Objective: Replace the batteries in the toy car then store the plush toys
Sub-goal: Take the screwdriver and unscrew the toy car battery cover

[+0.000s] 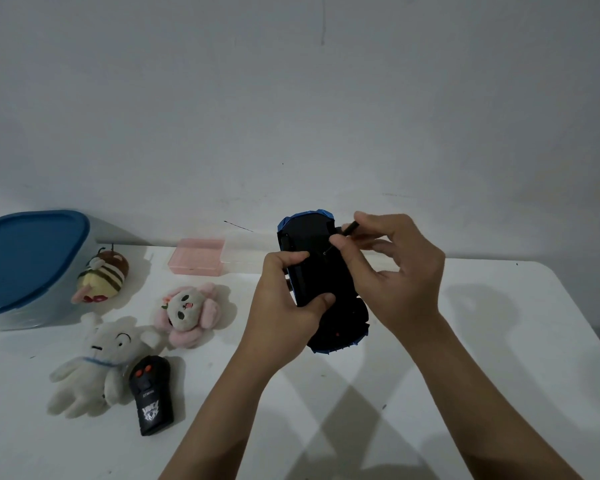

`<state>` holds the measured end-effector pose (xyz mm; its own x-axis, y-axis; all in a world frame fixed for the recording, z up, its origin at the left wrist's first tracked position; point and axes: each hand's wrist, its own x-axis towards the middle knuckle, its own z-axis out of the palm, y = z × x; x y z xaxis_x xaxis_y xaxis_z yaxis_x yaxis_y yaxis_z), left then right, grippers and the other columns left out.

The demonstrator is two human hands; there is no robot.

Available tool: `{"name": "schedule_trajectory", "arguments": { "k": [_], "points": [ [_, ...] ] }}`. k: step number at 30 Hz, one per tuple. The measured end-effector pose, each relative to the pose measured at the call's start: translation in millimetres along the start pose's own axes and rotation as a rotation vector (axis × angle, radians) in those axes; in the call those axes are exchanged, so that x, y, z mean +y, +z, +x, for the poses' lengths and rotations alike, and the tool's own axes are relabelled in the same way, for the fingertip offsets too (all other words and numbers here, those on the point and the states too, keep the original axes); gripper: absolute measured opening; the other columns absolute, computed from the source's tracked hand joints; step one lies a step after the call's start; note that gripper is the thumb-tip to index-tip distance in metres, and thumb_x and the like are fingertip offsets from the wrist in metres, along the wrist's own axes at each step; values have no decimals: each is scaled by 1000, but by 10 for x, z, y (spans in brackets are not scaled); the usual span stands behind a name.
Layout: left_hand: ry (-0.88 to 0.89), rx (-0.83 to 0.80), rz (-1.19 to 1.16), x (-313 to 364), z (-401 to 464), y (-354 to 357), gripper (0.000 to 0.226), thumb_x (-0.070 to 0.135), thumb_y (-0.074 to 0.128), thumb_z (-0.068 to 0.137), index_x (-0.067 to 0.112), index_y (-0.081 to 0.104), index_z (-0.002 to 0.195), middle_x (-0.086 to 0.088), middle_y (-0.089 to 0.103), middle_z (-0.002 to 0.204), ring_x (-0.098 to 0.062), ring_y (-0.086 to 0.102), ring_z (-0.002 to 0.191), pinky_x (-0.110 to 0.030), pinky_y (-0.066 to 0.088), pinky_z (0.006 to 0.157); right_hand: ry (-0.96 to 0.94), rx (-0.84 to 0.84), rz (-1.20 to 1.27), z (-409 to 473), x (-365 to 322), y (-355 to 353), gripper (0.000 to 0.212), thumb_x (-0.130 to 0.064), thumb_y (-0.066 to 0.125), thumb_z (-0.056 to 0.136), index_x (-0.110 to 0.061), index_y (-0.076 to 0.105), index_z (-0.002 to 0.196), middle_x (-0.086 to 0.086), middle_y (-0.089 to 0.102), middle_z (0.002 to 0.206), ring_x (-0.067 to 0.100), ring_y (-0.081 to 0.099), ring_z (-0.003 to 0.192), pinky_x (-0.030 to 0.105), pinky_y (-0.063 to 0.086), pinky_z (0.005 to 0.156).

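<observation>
My left hand [286,299] grips the blue toy car [317,268], held above the table with its black underside facing me. My right hand [392,271] pinches a thin dark screwdriver [349,229], whose tip rests on the car's underside near its far end. Three plush toys lie at the left: a striped bee plush [101,275], a pink and grey plush [187,311] and a white dog plush [97,362].
A black remote control [151,394] lies beside the white plush. A clear bin with a blue lid [25,265] stands at the far left. A pink and clear small box [201,261] sits by the wall. The white table [465,341] ends at the right.
</observation>
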<state>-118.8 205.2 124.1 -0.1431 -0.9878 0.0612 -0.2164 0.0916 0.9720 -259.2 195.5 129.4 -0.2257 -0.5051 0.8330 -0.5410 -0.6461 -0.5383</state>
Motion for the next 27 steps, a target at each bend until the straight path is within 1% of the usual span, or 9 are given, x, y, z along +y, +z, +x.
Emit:
{"name": "schedule_trajectory", "arguments": {
  "k": [3, 6, 8, 11, 13, 15, 19, 23, 27],
  "points": [
    [-4, -3, 17, -12, 1, 6, 52, 4, 73, 76, 38, 41, 100, 23, 52, 103, -7, 56, 103, -24, 51, 83, 35, 35, 37, -5, -25, 4, 19, -4, 77, 75, -1, 66, 89, 5, 62, 77, 24, 66, 68, 35, 57, 57],
    [-10, -1, 11, -19, 0, 5, 52, 3, 73, 76, 38, 41, 98, 21, 52, 103, -8, 56, 103, -24, 51, 83, 208, 34, 151, 12, -79, -6, 23, 1, 76, 75, -9, 64, 92, 5, 65, 79, 16, 67, 74, 27, 57, 64],
    [-12, -1, 6, -21, -1, 4, 52, 3, 73, 76, 39, 41, 96, 20, 52, 103, -7, 56, 102, -21, 50, 81, 277, 34, 204, 17, -106, -18, 29, 4, 74, 75, -12, 62, 96, 8, 68, 80, 16, 69, 77, 25, 57, 69],
    [-15, 4, 9, -27, 1, 4, 52, 3, 73, 76, 39, 41, 95, 21, 52, 103, -7, 56, 102, -23, 51, 82, 268, 8, 213, 22, -125, -31, 27, 6, 72, 77, -13, 62, 93, 7, 70, 84, 16, 70, 79, 24, 56, 69],
    [-17, 1, 15, -30, 2, 1, 52, 3, 73, 77, 39, 41, 97, 21, 52, 103, -6, 56, 102, -24, 50, 83, 278, -12, 227, 22, -125, -32, 25, 5, 71, 77, -13, 63, 92, 5, 70, 86, 18, 70, 81, 28, 57, 68],
    [-23, -5, 15, -34, 3, -5, 51, 4, 73, 77, 35, 41, 103, 22, 51, 102, -3, 55, 101, -20, 49, 81, 310, -21, 238, 24, -124, -27, 23, 2, 74, 75, -13, 64, 89, 5, 67, 85, 22, 68, 82, 32, 58, 67],
    [-33, -7, 24, -57, 9, -20, 51, 4, 71, 79, 28, 40, 110, 22, 51, 102, 3, 53, 97, -11, 46, 75, 343, -11, 215, 32, -121, -13, 21, 1, 76, 75, -13, 65, 87, 3, 65, 80, 14, 67, 79, 26, 56, 65],
    [-43, -2, 4, -93, 20, -38, 51, 2, 70, 79, 28, 40, 109, 20, 51, 101, 1, 54, 98, -14, 47, 76, 353, -25, 224, 18, -118, 3, 22, 4, 71, 78, -11, 64, 93, 2, 67, 86, 15, 67, 83, 24, 56, 68],
    [-38, 13, -8, -106, 22, -63, 51, 1, 70, 79, 34, 40, 103, 19, 52, 101, -1, 54, 98, -16, 47, 78, 348, -45, 223, 9, -130, -6, 22, 7, 68, 79, -10, 64, 92, 3, 69, 89, 17, 68, 86, 27, 57, 69]
  ]
}}
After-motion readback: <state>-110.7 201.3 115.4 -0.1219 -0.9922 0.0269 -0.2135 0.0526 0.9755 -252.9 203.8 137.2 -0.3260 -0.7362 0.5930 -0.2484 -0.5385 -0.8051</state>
